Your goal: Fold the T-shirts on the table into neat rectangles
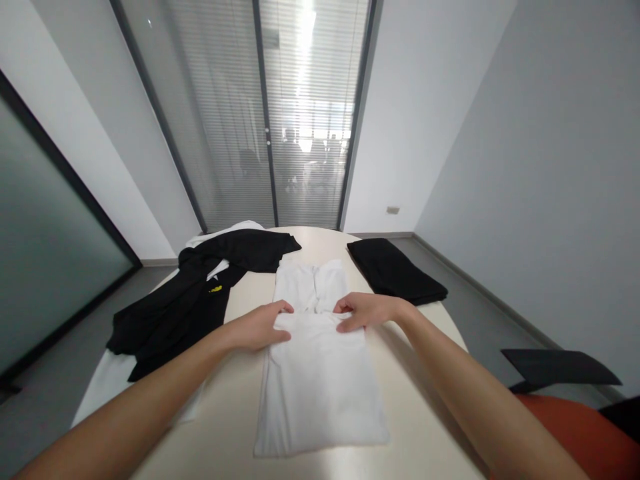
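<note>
A white garment (323,387) lies on the pale table (225,407) in front of me, with a folded edge running across it between my hands. My left hand (263,325) is at the left end of that edge, thumb on top and fingers around the fabric. At the right end, my right hand (367,311) pinches the same edge between thumb and fingers. Beyond the edge, the far part of the garment lies gathered and wrinkled.
Black clothing (185,300) with a small yellow mark is heaped on the left over white fabric (107,383). A folded black cloth (395,270) rests at the table's right edge. An orange chair (575,427) with a black armrest stands at lower right.
</note>
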`<action>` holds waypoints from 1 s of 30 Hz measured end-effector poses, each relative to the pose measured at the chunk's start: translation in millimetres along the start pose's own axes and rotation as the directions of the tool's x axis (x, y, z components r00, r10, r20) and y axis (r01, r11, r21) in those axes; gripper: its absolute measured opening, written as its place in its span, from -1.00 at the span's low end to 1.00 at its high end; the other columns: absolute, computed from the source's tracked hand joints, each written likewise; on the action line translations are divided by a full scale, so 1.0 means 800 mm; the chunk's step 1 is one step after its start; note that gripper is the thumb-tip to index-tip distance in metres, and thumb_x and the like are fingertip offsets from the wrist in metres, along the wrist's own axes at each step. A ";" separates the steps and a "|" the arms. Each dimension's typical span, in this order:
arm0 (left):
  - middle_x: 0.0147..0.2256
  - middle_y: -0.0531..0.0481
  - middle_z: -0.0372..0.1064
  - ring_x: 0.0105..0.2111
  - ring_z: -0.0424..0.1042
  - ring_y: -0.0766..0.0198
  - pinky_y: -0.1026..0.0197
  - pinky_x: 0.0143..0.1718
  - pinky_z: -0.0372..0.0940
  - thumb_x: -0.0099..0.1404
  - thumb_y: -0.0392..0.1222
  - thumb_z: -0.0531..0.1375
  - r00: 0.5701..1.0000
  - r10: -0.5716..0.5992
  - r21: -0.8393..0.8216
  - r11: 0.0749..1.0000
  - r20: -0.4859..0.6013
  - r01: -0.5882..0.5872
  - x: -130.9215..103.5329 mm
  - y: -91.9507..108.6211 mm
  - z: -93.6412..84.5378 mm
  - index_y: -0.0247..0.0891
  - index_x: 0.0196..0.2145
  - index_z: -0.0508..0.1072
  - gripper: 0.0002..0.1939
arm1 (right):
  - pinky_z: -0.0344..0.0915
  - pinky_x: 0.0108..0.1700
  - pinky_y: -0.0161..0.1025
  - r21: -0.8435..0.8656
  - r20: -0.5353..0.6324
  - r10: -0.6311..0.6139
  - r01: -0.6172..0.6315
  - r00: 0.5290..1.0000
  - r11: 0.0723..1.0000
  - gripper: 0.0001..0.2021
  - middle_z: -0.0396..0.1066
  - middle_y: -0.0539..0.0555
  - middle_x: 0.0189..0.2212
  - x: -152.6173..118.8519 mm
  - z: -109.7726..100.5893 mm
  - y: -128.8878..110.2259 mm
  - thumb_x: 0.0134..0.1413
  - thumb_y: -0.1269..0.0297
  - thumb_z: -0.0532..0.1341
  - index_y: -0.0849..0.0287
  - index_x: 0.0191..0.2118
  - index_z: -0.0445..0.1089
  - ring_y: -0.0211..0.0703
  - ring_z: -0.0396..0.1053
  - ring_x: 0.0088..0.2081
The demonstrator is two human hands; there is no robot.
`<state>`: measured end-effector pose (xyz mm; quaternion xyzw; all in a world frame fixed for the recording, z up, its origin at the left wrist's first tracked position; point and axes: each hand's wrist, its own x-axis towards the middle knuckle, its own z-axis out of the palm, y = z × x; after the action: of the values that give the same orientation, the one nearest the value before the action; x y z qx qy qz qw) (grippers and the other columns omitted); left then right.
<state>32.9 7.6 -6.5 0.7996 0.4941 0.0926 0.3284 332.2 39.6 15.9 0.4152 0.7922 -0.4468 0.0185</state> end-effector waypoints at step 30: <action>0.10 -0.17 0.37 -0.02 0.44 0.00 0.07 -0.07 0.29 0.40 -0.18 0.01 0.889 -0.007 0.283 0.947 -0.457 0.153 0.151 -0.044 -0.047 -0.16 0.07 0.48 -0.62 | 0.26 -0.01 -0.28 -0.448 -0.564 -0.202 -0.090 0.801 0.890 -0.68 0.53 0.15 -0.06 0.130 -0.070 0.028 0.15 0.50 0.13 0.20 -0.05 0.55 -0.12 0.45 -0.14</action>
<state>49.0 137.1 -20.3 0.7766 0.5979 0.1824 0.0785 298.1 152.7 -7.5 0.4938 0.8513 -0.0967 -0.1487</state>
